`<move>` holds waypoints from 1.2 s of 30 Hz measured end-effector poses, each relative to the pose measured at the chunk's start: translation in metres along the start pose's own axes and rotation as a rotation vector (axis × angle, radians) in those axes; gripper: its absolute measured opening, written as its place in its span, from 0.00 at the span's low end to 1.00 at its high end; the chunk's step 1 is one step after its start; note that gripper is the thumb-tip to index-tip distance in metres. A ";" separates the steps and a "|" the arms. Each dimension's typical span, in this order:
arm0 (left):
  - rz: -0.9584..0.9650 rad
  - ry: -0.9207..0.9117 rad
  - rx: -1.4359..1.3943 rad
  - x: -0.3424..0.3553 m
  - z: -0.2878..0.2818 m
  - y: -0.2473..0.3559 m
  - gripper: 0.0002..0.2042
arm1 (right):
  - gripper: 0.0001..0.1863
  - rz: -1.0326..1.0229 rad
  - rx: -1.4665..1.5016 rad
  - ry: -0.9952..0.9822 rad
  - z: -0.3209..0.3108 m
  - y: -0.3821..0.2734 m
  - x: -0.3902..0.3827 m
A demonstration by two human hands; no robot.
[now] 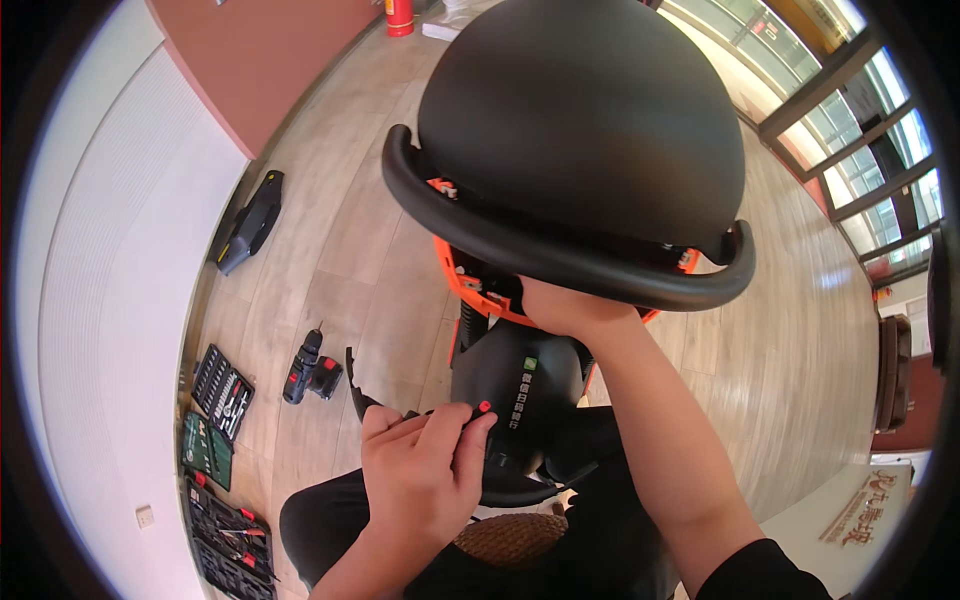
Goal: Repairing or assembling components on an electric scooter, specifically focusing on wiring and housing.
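While the right hand [565, 305] reaches beneath the black tubular bar [570, 262] into the orange frame [472, 296], the left hand [425, 470] grasps a slim black piece with a red end [485, 407]. Its fingers are closed around the piece, most of which they hide; only the red end shows clear, above the lower black panel [490, 365]. The right hand's fingers are concealed, so whether they grip anything cannot be told.

Recommended practice, in this inspector's judgement: steady the frame from beneath without loading the bar; hold the piece lightly near its red end, where aim is best controlled; and tilt the view, since the dome-shaped shell [585, 120] and bar overhang and block sight of the interior. Any forcing by feel alone would risk marking the matte surfaces or pinching the hidden fingers.

Markings: the lower black panel bears a green square icon [530, 364] and a column of white printed characters, legible but not transcribed. Brown lettering [858, 508] stands on a white surface at lower right. The cordless drill [305, 365] on the floor displays no maker's name that can be made out.
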State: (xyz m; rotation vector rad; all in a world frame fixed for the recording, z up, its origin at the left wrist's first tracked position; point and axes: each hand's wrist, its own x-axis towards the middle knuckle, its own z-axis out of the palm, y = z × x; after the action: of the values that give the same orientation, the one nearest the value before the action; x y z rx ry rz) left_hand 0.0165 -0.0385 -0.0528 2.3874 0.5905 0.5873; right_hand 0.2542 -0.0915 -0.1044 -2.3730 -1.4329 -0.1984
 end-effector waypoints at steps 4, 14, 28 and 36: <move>-0.032 0.027 -0.033 0.002 0.003 -0.001 0.06 | 0.14 0.101 0.046 -0.103 -0.005 0.006 0.001; -0.082 -0.024 0.014 0.013 0.025 -0.012 0.06 | 0.10 0.195 0.140 -0.274 -0.025 0.016 -0.020; -0.118 -0.009 -0.007 0.031 0.056 -0.004 0.07 | 0.10 0.222 0.383 -0.093 -0.057 0.006 -0.026; -0.145 0.016 -0.023 0.038 0.058 0.010 0.04 | 0.06 0.441 1.124 -0.306 -0.080 -0.011 -0.026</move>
State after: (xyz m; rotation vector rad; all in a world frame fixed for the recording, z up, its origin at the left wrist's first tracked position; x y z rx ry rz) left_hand 0.0808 -0.0510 -0.0779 2.2972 0.7527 0.5466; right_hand 0.2374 -0.1384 -0.0357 -1.6756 -0.7192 0.8772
